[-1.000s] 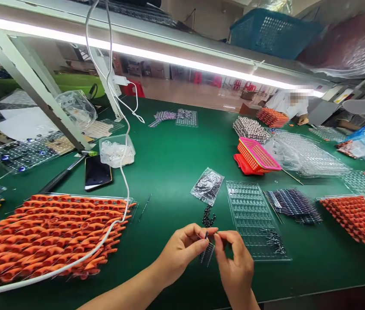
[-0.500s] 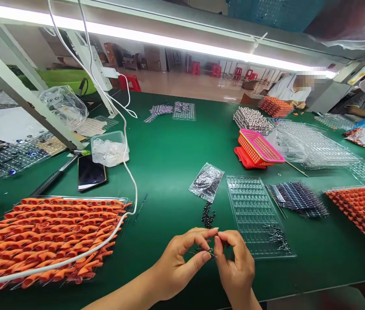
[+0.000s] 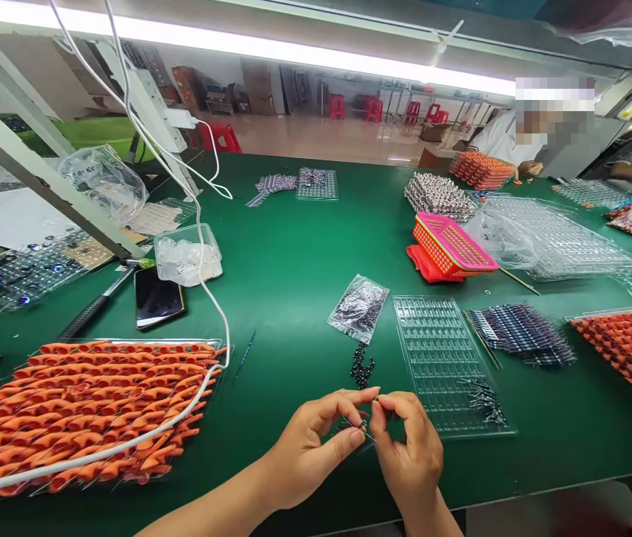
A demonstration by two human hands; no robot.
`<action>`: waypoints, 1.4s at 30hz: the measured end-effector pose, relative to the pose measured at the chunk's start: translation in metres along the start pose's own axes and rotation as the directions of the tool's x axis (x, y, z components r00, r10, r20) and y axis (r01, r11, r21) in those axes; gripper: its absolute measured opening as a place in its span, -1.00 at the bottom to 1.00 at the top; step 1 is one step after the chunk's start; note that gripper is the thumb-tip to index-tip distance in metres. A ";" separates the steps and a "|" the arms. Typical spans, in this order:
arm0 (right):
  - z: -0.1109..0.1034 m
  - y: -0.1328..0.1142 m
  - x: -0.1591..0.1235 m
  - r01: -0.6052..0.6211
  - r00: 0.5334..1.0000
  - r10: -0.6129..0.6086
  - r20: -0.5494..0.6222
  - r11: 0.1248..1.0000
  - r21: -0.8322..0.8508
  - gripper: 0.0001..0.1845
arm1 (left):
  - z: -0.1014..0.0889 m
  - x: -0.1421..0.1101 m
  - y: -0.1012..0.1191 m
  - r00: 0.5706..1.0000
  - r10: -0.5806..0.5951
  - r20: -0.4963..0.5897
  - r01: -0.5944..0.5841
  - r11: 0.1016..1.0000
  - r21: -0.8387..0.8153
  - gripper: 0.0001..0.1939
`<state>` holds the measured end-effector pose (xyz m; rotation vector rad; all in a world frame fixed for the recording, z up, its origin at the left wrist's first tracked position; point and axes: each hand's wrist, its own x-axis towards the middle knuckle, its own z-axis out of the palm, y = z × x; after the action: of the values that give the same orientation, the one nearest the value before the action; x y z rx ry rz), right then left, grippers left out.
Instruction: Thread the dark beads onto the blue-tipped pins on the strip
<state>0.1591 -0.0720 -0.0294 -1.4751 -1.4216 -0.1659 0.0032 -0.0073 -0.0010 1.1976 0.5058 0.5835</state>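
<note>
Left hand (image 3: 316,451) pinches thin dark pins (image 3: 368,435) as the right hand (image 3: 410,451) grips what appears a tiny bead (image 3: 376,399), delicate work best served by a light, steady touch.

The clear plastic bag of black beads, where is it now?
In the head view, the bag lies right of centre on the green table, left of the clear plastic tray and beyond the loose black beads.

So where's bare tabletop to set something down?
Biggest: green tabletop between plastic tub and bag of black beads. Smaller: nearside of dark sticks, right of clear molded tray. Crowded: left, orange pieces and smartphone; right rear, around pink-rimmed basket.
</note>
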 end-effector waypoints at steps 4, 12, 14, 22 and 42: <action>0.000 -0.001 0.000 -0.002 1.000 0.001 -0.010 1.000 -0.028 -0.87 | 0.000 0.001 -0.001 1.000 -0.005 0.000 0.005 0.999 -0.040 -0.92; -0.001 0.002 0.000 0.048 0.999 -0.048 0.001 0.998 -0.047 -0.74 | -0.001 0.002 0.001 1.000 -0.006 0.000 0.006 0.997 -0.076 -0.90; 0.000 0.003 0.000 0.055 0.998 -0.055 0.003 0.997 -0.056 -0.74 | -0.001 0.002 0.001 1.000 -0.003 0.006 0.004 0.996 -0.088 -0.90; 0.000 0.003 -0.001 0.057 0.998 -0.059 -0.027 0.996 -0.069 -0.76 | -0.001 0.002 -0.001 0.999 0.032 0.027 -0.029 0.991 -0.127 -0.87; -0.010 0.003 -0.009 -0.368 0.921 0.294 0.256 0.872 0.323 -0.91 | 0.000 0.014 -0.004 0.949 -0.169 -0.265 0.098 0.961 -0.260 -0.68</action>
<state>0.1638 -0.0848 -0.0326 -1.4210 -1.2435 0.4563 0.0139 0.0010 -0.0057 0.8409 0.7324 0.6842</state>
